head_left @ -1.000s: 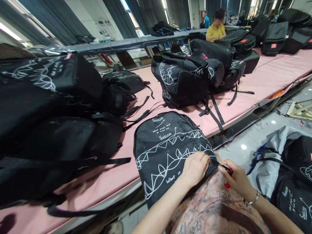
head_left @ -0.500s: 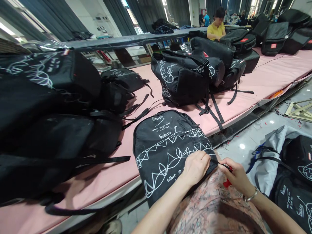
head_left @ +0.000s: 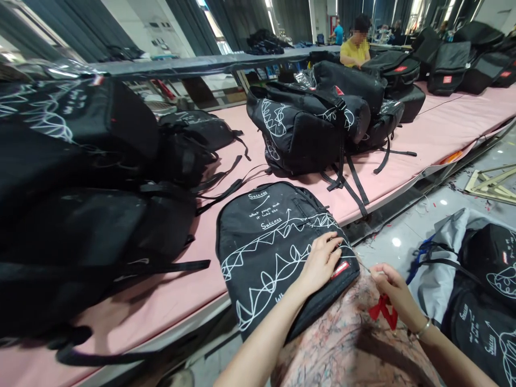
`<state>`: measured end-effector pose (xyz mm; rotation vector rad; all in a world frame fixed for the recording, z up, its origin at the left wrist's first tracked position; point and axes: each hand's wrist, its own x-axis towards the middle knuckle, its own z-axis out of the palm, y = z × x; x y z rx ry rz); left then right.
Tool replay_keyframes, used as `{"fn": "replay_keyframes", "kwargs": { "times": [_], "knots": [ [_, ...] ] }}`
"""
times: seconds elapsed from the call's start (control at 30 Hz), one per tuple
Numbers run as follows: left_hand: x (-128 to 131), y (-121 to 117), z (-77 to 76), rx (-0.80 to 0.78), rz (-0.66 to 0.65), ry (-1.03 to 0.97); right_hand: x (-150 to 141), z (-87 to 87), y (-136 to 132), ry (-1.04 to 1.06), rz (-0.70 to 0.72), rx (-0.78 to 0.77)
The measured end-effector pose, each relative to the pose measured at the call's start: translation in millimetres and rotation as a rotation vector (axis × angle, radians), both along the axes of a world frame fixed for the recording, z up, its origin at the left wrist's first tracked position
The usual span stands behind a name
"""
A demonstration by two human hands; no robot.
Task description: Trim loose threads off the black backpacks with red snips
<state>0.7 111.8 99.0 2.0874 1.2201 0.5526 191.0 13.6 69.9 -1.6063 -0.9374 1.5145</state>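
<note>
A black backpack (head_left: 274, 252) with white scribble print and lettering lies half on the pink table edge, half on my lap. My left hand (head_left: 320, 262) rests on its front near the right edge, fingers loosely spread on the fabric, just above a small red label (head_left: 341, 269). My right hand (head_left: 394, 293) hovers to the right of the backpack, apart from it. Its fingers are closed round red-handled thread snips (head_left: 384, 310), and the fingertips pinch what looks like a thin thread.
Heaps of black backpacks (head_left: 92, 188) fill the left of the pink padded table (head_left: 443, 129); another pile (head_left: 314, 126) sits in the middle. A person in yellow (head_left: 355, 49) works far back. A grey sack (head_left: 447, 269) with more backpacks stands on the floor at right.
My left hand let go of the backpack's right edge and moved onto its front, uncovering the red label. My right hand drew back down and to the right with the snips.
</note>
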Motion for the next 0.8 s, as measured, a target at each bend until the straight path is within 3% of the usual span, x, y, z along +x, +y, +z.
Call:
{"fn": "replay_keyframes", "kwargs": {
  "times": [0.13, 0.3, 0.53, 0.8],
  "knots": [
    [7.6, 14.9, 2.8, -0.102, -0.178, 0.140, -1.0, -1.2, -4.2, 0.081, -0.025, -0.090],
    [20.6, 31.4, 10.9, -0.175, -0.326, 0.191, -5.3, -2.2, -6.1, -0.018, 0.005, 0.017],
    [19.1, 25.5, -0.8, -0.232, -0.220, 0.071, -10.5, 5.1, -9.8, -0.173, 0.052, 0.111],
    [17.8, 23.1, -2.3, -0.271, -0.162, -0.005, -25.5, 9.5, -10.2, -0.425, 0.098, 0.221]
  ]
}}
